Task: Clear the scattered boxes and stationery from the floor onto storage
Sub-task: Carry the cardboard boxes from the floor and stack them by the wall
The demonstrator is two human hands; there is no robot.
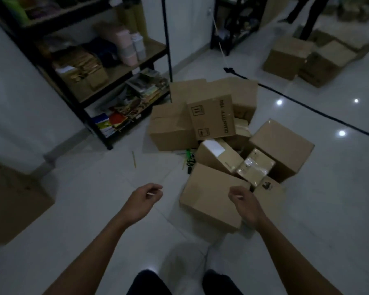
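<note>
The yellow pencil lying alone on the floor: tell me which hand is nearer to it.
Left. The left hand is below and slightly right of the yellow pencil; the right hand is far off to its right, over the nearest cardboard box.

Both bare forearms stretched forward and down, apart. Left hand (146, 195) loosely curled, holding nothing. Right hand (242, 199) likewise loosely curled, fingers (234, 193) bent inward, empty.

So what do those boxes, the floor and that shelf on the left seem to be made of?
The boxes look like matte brown corrugated cardboard, with folded flaps and printed marks. The floor seems glossy pale tile: it mirrors ceiling lights and shows faint joint lines. The shelf rack appears to be dark metal posts with wood-like boards, though dimness leaves that uncertain.
</note>
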